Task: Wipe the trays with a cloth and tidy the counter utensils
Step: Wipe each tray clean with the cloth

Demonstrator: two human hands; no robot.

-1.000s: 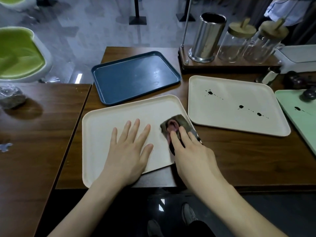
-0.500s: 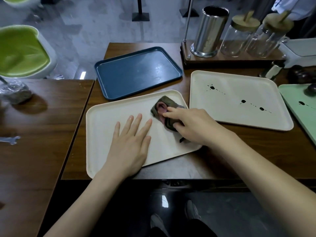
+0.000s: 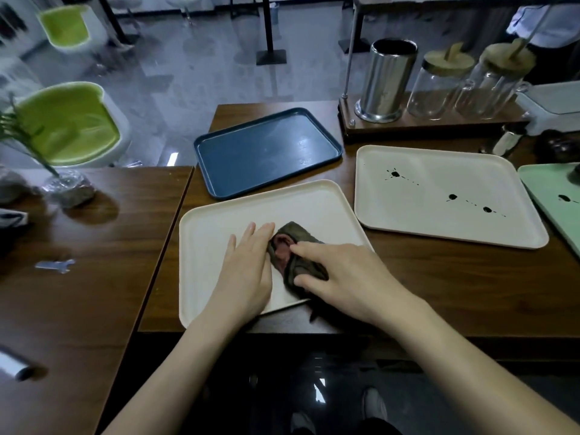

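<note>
Wooden counter (image 3: 439,277), green tray (image 3: 544,185) cut off, right hand (image 3: 348,277) covering cloth (image 3: 282,246)

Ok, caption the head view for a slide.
Left hand flat on the near tray, right hand gripping a dark cloth on it; spotted tray beside.

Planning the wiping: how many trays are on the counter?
4: a plain cream tray nearest; a blue tray behind it; a spotted cream tray at right; a green tray cut off by the right edge. Others may lie offscreen.
</note>
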